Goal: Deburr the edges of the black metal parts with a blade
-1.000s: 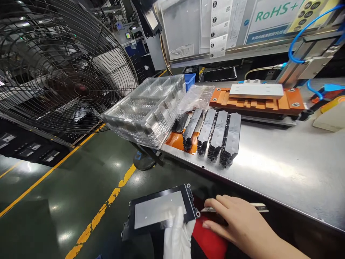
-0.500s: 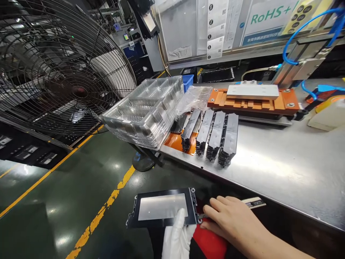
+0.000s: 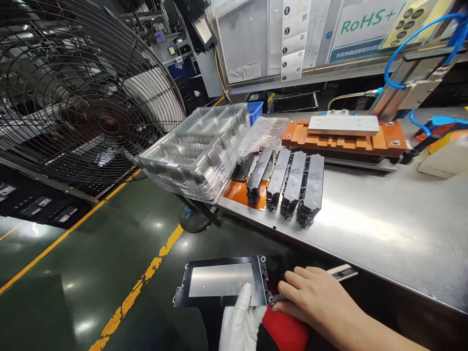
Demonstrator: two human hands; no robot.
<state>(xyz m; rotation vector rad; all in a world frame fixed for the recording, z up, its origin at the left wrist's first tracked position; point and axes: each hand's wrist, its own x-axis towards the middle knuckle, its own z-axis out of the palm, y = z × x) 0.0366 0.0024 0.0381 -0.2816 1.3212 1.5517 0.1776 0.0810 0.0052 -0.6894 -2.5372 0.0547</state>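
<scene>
My left hand [image 3: 239, 319], in a white glove, grips a black-framed panel [image 3: 259, 287] with a shiny silver-grey window. Its thumb lies on the lower right of the window. Screw lugs stick out at both short ends of the panel. My right hand [image 3: 314, 297], bare, is closed around a slim tool [image 3: 343, 273] whose cream end with a dark label shows behind the knuckles. A narrow dark tip [image 3: 278, 298] pokes out by the thumb and meets the panel's lower right corner. What kind of tool it is, I cannot make out; the fingers cover its middle.
Several black plastic parts [image 3: 311, 187] stand in a row on the metal table [image 3: 369, 214]. Clear plastic trays [image 3: 204, 168] are stacked to their left. Behind sits an orange fixture [image 3: 389, 134] with blue air hoses. A large fan [image 3: 106, 122] stands at the left.
The panel has tilted slightly, and its left end has shifted a little to the right. The tool's dark tip shows more at the corner; my right hand has moved very slightly.
</scene>
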